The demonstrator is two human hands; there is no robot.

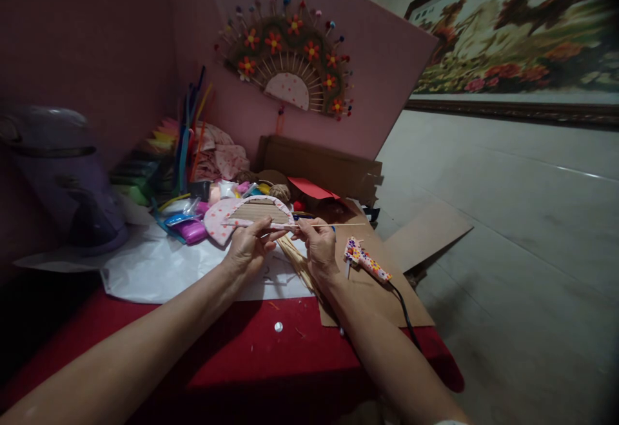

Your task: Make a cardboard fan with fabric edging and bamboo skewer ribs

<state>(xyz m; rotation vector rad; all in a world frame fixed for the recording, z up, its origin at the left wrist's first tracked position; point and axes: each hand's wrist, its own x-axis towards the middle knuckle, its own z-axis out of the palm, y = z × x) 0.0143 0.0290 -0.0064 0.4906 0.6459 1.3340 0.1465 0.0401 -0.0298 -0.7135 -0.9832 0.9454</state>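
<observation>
My left hand pinches the lower edge of a half-round cardboard piece, whose rim is wrapped in pale cloth with coral dots. My right hand is closed on a thin wooden stick at the right corner of that piece; the stick points right. Whether its inner end touches the cardboard is hidden by my fingers. Another pink dotted cloth piece lies just behind and left. Below my hands, a bundle of loose wooden sticks rests on white sheeting.
A flower-patterned glue gun with a black cord lies on a cardboard sheet at right. Coloured clay packets, pipe cleaners and a purple container stand left. A fan-shaped decoration hangs on the pink board behind.
</observation>
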